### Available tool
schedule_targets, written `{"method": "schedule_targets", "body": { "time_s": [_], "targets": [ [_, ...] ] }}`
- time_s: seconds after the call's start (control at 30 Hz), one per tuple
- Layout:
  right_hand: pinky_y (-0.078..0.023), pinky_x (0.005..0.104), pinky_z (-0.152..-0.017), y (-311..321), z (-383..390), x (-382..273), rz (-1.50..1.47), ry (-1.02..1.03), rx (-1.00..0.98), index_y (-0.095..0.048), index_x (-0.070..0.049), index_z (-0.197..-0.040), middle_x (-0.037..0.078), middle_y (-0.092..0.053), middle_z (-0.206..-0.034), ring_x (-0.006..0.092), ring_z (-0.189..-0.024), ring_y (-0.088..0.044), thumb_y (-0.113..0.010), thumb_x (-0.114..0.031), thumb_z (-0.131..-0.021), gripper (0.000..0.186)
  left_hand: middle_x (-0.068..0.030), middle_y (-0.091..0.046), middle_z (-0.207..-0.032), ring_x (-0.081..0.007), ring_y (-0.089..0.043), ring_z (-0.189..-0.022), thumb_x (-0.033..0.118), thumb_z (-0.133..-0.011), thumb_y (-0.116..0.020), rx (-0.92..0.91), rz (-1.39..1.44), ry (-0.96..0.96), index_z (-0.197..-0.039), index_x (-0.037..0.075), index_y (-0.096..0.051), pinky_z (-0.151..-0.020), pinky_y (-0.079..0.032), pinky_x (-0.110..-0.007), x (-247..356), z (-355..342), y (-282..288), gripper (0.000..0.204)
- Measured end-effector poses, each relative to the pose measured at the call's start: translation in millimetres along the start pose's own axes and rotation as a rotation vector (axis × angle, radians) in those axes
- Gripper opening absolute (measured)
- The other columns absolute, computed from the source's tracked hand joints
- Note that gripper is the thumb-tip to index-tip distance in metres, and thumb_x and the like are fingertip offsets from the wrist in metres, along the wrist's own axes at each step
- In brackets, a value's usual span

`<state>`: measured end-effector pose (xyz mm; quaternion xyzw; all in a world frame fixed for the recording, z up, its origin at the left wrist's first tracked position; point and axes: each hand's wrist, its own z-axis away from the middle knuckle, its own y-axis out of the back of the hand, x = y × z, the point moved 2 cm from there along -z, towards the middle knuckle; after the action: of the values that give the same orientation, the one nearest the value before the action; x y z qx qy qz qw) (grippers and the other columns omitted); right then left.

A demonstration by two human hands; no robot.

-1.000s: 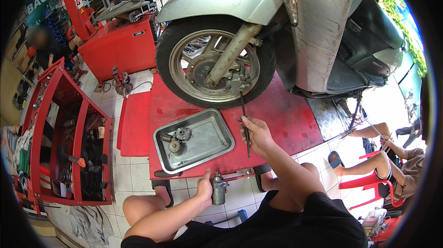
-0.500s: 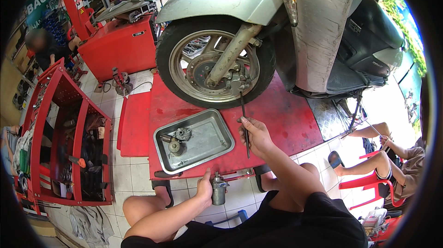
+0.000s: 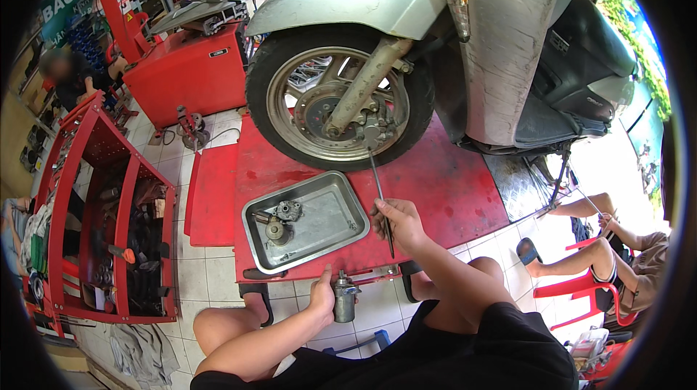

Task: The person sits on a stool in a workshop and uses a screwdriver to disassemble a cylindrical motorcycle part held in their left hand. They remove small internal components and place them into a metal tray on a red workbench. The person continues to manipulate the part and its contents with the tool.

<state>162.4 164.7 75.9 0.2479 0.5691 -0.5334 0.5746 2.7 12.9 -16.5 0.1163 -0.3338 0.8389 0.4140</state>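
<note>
My right hand (image 3: 398, 222) is closed around a slim screwdriver (image 3: 377, 176) with a long thin shaft. The shaft points away from me, its far end near the lower rim of the scooter's front wheel (image 3: 279, 132), just below the brake caliper (image 3: 375, 129). My left hand (image 3: 323, 296) grips a grey metal cylinder that looks like a starter motor (image 3: 344, 303), upright at the front edge of the red lift platform (image 3: 443, 205). Between my hands and the wheel, a steel tray (image 3: 330, 234) holds a few greasy metal parts (image 3: 277, 229).
The silver scooter (image 3: 501, 63) stands on the platform. At left are a red tool cart (image 3: 131, 237) and a red machine (image 3: 185, 71). A seated person (image 3: 610, 252) is at right by a red chair (image 3: 577, 285); another person (image 3: 76, 89) is far left.
My right hand has shifted slightly down, and the screwdriver has tilted so its far end moved left and down from the caliper. The left hand and the starter motor have stayed put.
</note>
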Motion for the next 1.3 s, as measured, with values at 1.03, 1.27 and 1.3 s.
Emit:
{"method": "schedule_targets", "body": {
  "time_s": [1.03, 1.27, 1.3],
  "targets": [
    [-0.037, 0.0232, -0.043, -5.4, -8.6, -5.4, -0.024, -0.075, 0.011, -0.057, -0.001, -0.106, 0.006, -0.059, -0.072, 0.014, -0.055, -0.056, -0.047, -0.039, -0.103, 0.039, -0.0184, -0.067, -0.078, -0.0307, -0.065, -0.064, 0.05, -0.102, -0.032, 0.01, -0.03, 0.003, -0.096, 0.001, -0.058, -0.06, -0.055, -0.044, 0.6, 2.7, -0.1, 0.056],
    [-0.037, 0.0242, -0.043, -7.0, -9.5, -7.8, -0.068, -0.092, -0.013, -0.056, -0.003, -0.104, 0.005, -0.058, -0.072, 0.0142, -0.055, -0.055, -0.046, -0.039, -0.103, 0.038, -0.0183, -0.067, -0.079, -0.0312, -0.065, -0.065, 0.05, -0.102, -0.032, 0.015, -0.027, 0.002, -0.096, 0.001, -0.059, -0.06, -0.055, -0.044, -0.1, 1.8, 1.3, 0.056],
    [-0.037, 0.0243, -0.044, -6.3, -9.5, -8.5, -0.087, -0.096, -0.018, -0.056, -0.003, -0.103, 0.005, -0.058, -0.073, 0.0144, -0.056, -0.055, -0.046, -0.039, -0.103, 0.037, -0.0181, -0.067, -0.079, -0.0312, -0.066, -0.065, 0.05, -0.102, -0.032, 0.018, -0.025, 0.004, -0.096, 0.001, -0.059, -0.06, -0.055, -0.044, 0.0, 2.2, 0.2, 0.056]
  ]
}}
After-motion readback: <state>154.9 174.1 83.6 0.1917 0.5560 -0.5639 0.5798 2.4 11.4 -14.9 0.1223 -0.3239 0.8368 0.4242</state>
